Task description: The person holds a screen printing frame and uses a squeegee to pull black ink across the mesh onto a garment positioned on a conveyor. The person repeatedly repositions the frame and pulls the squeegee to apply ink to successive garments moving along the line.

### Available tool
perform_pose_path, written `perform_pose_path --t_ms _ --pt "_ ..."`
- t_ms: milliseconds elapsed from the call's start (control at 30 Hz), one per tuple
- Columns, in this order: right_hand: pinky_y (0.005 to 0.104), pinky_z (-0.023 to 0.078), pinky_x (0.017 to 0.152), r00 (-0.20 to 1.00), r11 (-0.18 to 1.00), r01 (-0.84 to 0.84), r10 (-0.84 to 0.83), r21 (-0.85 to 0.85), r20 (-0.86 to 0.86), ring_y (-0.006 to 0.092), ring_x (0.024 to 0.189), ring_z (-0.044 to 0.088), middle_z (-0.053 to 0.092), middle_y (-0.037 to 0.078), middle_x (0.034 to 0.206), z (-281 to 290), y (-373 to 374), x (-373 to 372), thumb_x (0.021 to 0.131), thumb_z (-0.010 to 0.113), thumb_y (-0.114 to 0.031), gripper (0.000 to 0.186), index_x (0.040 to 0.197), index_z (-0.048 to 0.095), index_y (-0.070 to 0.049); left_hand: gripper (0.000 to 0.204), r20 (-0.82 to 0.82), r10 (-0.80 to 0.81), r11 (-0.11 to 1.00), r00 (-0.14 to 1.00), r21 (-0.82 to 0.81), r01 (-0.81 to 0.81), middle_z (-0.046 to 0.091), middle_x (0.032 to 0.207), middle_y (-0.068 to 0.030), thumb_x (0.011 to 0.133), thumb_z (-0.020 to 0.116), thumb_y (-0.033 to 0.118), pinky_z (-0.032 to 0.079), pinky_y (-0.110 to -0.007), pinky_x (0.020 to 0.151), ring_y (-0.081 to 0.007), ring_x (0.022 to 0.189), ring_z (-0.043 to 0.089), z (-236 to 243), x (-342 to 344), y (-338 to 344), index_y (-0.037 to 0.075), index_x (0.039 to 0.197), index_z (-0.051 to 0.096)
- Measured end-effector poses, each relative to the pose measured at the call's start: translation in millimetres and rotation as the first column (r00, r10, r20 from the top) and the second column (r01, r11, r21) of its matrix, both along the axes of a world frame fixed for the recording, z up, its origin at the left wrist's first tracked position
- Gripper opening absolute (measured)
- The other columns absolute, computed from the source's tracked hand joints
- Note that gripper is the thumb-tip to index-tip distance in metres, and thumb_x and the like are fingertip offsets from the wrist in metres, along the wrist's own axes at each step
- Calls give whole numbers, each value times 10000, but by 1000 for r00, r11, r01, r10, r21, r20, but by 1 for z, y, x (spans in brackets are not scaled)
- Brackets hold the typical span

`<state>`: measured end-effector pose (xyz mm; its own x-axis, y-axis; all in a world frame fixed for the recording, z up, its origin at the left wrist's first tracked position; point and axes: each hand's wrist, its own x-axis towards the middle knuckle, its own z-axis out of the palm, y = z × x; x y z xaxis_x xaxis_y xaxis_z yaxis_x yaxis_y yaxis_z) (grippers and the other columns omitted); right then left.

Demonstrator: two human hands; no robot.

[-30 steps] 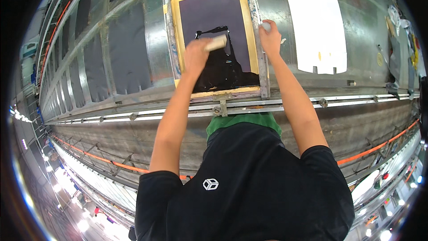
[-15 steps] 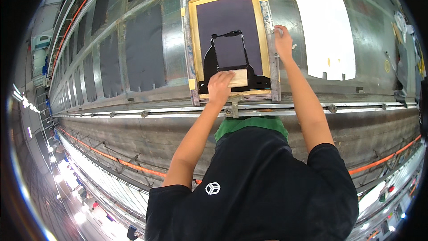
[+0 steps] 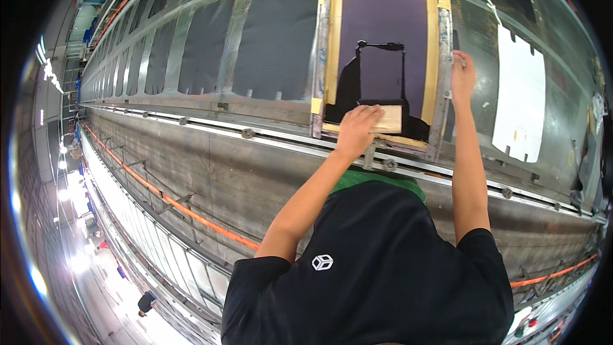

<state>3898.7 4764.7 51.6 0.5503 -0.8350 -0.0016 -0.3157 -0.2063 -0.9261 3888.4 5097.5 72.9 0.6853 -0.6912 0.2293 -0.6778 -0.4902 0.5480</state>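
Observation:
A screen printing frame [image 3: 324, 51] lies on the long table, its purple mesh [image 3: 389, 16] edged with yellow tape. Black ink [image 3: 348, 86] is spread over the lower mesh and outlines a rectangle. My left hand [image 3: 359, 129] is closed round the left end of a squeegee [image 3: 387, 119] with a pale wooden handle, low inside the frame. At the frame's right edge is my right hand [image 3: 464, 78], fingers curled against the side rail; the fingertips are partly hidden.
Dark fabric panels [image 3: 274, 45] lie in a row to the left. A white notched sheet [image 3: 520, 92] is on the table at the right. Along the near edge runs a metal rail [image 3: 294, 147] with stops. An orange pipe [image 3: 172, 201] passes below, behind me.
The view has swung, so the frame and both hands appear farther right. A dark strip now shows beside the frame's right edge. The squeegee stays low in the frame, still in my left hand.

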Motion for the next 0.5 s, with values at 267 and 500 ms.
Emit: perform_pose_path --t_ms 267,500 --pt "348 441 623 999 999 7 -5 -53 50 169 625 541 571 92 681 -39 203 124 1012 553 -221 201 1096 697 -108 561 14 -22 995 1000 96 20 680 1246 -33 647 714 -24 499 -415 957 -281 1150 612 -3 139 189 114 1190 694" --pt "384 425 593 999 1000 -1 2 24 -49 182 556 518 535 76 592 -21 293 173 1011 544 -198 204 1108 685 -86 530 88 -41 987 995 158 27 684 1266 -34 697 679 -26 498 -412 962 -273 1157 620 -11 193 277 117 1207 696"
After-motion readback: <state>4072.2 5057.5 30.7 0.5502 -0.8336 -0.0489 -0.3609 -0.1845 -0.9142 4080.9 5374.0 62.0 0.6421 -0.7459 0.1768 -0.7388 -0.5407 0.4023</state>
